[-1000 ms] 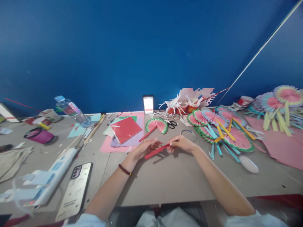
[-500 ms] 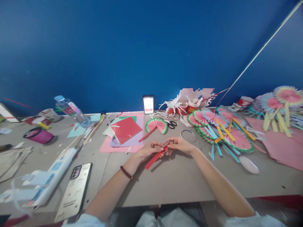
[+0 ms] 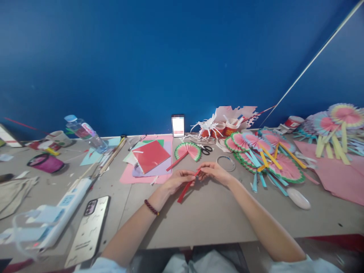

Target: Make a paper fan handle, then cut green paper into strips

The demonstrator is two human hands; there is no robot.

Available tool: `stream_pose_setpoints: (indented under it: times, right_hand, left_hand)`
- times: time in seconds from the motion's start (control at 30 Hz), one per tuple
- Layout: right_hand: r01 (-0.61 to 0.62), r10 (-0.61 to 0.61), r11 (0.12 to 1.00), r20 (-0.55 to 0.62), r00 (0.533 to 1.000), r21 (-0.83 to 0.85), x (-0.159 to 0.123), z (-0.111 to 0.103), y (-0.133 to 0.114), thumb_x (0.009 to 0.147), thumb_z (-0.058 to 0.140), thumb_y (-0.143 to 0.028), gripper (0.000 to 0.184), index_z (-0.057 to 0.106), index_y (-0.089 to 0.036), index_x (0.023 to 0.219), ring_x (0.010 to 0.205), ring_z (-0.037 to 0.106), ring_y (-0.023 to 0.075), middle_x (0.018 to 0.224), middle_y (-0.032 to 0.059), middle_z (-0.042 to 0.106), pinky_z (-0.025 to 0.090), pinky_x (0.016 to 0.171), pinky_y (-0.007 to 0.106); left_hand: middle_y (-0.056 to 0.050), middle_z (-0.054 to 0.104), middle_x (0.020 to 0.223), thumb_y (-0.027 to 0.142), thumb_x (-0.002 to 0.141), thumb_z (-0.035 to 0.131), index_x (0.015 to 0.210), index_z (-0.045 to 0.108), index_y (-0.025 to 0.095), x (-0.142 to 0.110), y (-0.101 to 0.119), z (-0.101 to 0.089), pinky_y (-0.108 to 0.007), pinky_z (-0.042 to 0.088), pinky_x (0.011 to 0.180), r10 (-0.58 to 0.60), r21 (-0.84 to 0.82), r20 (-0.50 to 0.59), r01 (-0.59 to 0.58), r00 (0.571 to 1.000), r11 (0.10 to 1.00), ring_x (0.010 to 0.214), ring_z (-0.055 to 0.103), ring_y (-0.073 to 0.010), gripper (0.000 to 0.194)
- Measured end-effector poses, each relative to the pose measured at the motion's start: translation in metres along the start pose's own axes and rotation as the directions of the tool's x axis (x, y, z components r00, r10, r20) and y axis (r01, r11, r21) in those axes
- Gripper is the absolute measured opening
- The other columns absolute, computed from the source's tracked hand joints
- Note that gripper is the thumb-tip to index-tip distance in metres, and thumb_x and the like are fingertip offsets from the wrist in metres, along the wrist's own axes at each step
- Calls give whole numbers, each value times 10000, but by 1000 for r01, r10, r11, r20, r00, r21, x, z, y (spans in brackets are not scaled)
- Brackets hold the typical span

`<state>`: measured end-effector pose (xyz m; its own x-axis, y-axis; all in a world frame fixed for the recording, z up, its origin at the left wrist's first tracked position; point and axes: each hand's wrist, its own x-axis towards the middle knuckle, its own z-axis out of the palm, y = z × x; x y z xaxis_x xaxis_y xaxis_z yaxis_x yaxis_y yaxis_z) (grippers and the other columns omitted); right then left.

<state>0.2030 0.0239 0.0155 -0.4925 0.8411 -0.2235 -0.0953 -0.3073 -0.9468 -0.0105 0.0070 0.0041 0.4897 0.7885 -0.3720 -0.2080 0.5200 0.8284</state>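
Between my two hands is a red paper strip [image 3: 184, 192], its free end slanting down toward me over the grey table. My left hand [image 3: 179, 180] pinches it near its upper end, thumb on top. The fingers of my right hand [image 3: 214, 171] close on the tip of the same strip. Just beyond my hands lies a watermelon-coloured paper fan [image 3: 190, 151] with a red strip for a handle. Black-handled scissors [image 3: 207, 150] rest beside the fan, and a ring of wire or tape [image 3: 226, 163] lies past my right hand.
Coloured paper sheets [image 3: 152, 156] are stacked left of the fan. Several finished fans [image 3: 284, 167] and a white oval object [image 3: 299, 198] lie at right. A patterned phone [image 3: 88, 231], power strip [image 3: 66, 210] and water bottle [image 3: 87, 132] are at left. Another phone [image 3: 178, 126] leans on the wall.
The strip's lower end has swung slightly to the right and now looks narrower. My fingers have shifted a little on its upper end; both hands stay in nearly the same place.
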Motion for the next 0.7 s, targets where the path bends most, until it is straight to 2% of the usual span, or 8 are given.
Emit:
stream_pose_setpoints:
  times: [0.27,0.5,0.7]
  right_hand:
    - [14,-27,993,-111,993,-114,3,8,5,619,850,-536,429,741,-152,774,593,650,133,623,23,721,487,627,265]
    - [4,-16,995,-125,992,-96,4,7,6,581,864,-537,436,760,-147,746,562,637,125,611,26,718,507,619,272]
    - [-2,-6,998,-138,990,-57,7,5,11,595,875,-476,382,776,-135,736,549,645,118,610,25,722,530,604,258]
  left_hand:
    - [-46,692,662,335,507,959,824,777,91,-2,3,2,-261,478,674,19,15,-15,-19,1000,1000,580,593,-112,440]
    - [-53,699,686,316,508,957,822,772,78,0,2,0,-305,485,715,-4,12,-12,5,1000,1000,602,600,-127,435]
    - [-40,705,682,321,483,965,813,775,96,1,0,0,-300,499,733,-16,8,-24,17,1000,1000,604,607,-124,442]
